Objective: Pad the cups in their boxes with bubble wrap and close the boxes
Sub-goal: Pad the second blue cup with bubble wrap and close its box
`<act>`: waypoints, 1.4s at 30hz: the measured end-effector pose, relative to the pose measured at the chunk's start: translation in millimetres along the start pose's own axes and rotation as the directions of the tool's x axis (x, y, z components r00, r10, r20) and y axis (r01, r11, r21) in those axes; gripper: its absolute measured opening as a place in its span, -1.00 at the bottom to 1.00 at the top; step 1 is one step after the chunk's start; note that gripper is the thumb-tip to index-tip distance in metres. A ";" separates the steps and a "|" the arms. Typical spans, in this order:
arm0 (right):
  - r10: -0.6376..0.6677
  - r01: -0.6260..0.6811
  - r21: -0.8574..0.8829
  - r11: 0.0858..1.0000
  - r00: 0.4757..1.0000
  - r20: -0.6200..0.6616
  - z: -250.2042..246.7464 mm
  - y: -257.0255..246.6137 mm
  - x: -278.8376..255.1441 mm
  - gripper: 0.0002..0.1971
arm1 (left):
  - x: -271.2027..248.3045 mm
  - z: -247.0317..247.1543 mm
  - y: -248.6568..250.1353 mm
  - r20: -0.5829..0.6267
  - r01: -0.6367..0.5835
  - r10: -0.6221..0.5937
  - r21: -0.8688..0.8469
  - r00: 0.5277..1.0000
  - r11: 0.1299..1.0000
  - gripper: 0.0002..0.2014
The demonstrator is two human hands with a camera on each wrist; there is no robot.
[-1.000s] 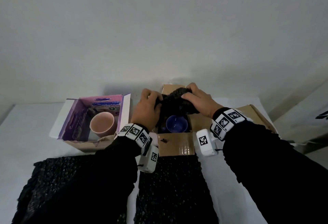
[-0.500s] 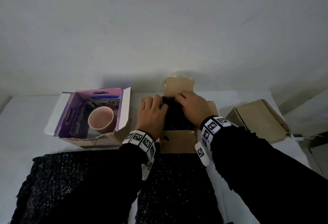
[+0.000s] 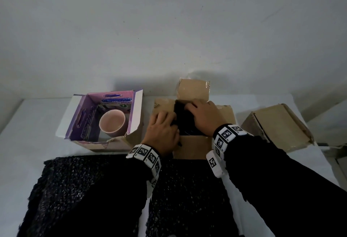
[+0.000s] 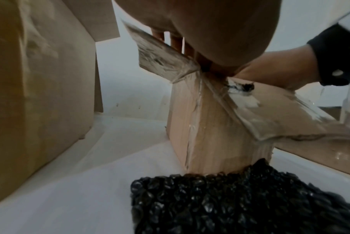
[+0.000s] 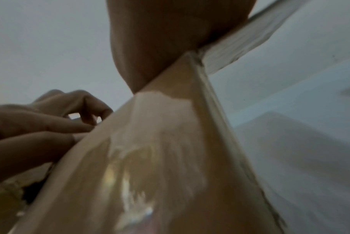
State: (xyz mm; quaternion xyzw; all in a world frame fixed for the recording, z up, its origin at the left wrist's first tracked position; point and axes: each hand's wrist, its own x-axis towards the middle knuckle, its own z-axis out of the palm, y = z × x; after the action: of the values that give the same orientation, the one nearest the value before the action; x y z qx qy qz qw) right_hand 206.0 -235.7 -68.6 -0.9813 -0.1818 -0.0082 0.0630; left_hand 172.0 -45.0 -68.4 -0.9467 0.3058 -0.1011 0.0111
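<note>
- Since 1 second ago the wad of black bubble wrap [image 3: 183, 118] has gone from being held above the middle box [image 3: 191, 145] to sitting down inside it, and the blue cup that showed there is now covered; both hands have dropped onto the wad.
- At 9 o'clock from the hands, the purple box [image 3: 82, 120] stands open with the pink cup [image 3: 112, 123] bare inside it, no padding yet. By my judgement the cup is hard, smooth and breakable, so it wants wrap around and over it before any flap goes down.
- At 7 o'clock, 1 flat sheet of bubble wrap [image 3: 84, 190] lies on the worktop [image 3: 28, 124]. It should be light, soft and springy; best pinched at an edge and bunched, not pressed flat.
- The left hand [image 3: 161, 133] rests at the box's left rim, fingers bent down onto the wad, apparently pushing it in; whether they pinch it I cannot tell.
- The right hand [image 3: 203, 119] lies over the wad at 1 o'clock from the left hand, fingers curled down into the opening; pressing or gripping, I cannot tell.
- The middle box's far flap [image 3: 194, 90] stands upright. The cardboard looks thin, tape-slick and easily creased, so flaps are best folded from their free edges.
- At 3 o'clock, a 3rd brown box [image 3: 277, 126] sits closed, well apart.
</note>
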 end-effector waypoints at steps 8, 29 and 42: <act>-0.008 0.015 -0.048 0.999 0.989 0.151 3.0 0.2 0.7 -0.50 | 7.6 -7.2 10.0 0.212 0.018 -0.022 0.019 0.977 1.000 -0.39; 0.173 -0.180 -0.139 0.974 0.983 -0.061 -8.8 8.8 -29.1 -0.74 | -9.4 -15.2 16.7 0.257 0.057 -0.083 0.107 0.963 0.993 -0.28; 0.305 -0.165 0.480 0.861 0.924 -0.229 6.7 -47.2 -163.8 -0.86 | -67.4 -15.7 34.5 -0.086 -0.075 0.052 -0.282 0.995 0.956 -0.74</act>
State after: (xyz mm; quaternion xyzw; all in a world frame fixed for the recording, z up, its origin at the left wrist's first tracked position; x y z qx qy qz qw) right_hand 36.2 -249.5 -75.9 -0.9417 -0.0445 -0.1051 0.3166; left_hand 95.5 -33.2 -68.3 -0.9234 0.3476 -0.0924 -0.1342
